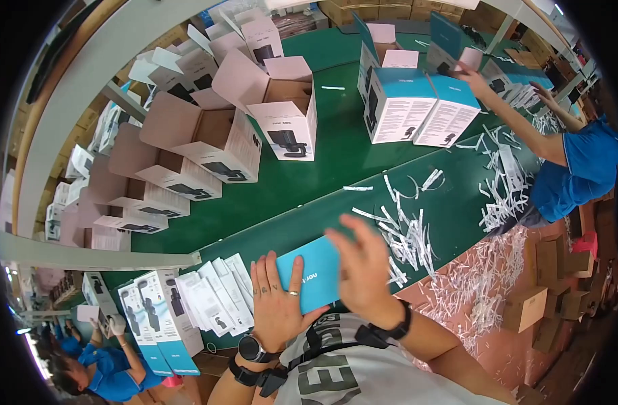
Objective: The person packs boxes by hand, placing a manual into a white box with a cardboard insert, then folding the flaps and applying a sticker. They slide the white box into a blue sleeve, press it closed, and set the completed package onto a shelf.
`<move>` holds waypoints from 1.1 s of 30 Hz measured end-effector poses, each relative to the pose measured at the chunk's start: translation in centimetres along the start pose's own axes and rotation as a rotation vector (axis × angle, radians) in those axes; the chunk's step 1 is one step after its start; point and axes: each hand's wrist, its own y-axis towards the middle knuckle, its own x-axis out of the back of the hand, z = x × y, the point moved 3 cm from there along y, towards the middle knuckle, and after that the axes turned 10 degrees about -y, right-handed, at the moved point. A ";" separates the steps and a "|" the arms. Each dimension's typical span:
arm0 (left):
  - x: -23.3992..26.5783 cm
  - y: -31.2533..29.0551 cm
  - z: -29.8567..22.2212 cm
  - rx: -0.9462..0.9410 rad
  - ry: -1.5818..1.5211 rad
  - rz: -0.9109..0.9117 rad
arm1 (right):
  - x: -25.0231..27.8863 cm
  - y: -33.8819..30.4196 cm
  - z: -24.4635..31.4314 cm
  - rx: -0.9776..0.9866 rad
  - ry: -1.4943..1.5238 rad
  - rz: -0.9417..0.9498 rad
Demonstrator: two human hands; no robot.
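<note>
Blue box (316,260) lies on the near edge of the green table (289,233), right in front of the person, with its coloured face upward. The left hand (278,291) rests flat on the left part of this box, fingers straight and thumb spread wide, pressing on it without gripping. The right hand (366,266) is at the box's right end, blurred, its fingers loosely spread and apart; whether they touch the box cannot be told. Just left of the box, folded white leaflets (218,297) overlap in a row, and farther left stand white-and-blue cartons (164,314). To the right of the box lie loose paper strips (414,236). Beyond it, open cartons (285,131) stand with their flaps up. Well beyond the box to the right, a co-worker in a blue shirt (582,162) reaches toward closed blue-topped cartons (447,118).
</note>
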 end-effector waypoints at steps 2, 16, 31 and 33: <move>-0.4 -0.3 -0.1 -0.002 -0.010 0.017 | -1.8 -1.6 -0.8 0.054 -0.096 0.033; -0.4 -0.9 -1.9 -0.019 0.007 -0.030 | -1.1 -4.0 -3.0 0.401 0.091 -0.126; 0.5 24.9 -6.2 0.052 -0.098 -0.167 | 7.4 -14.1 -18.3 -0.653 0.146 -0.096; -3.9 29.4 -5.3 0.121 -0.096 -0.104 | 7.4 -17.9 -20.2 -0.673 0.132 -0.114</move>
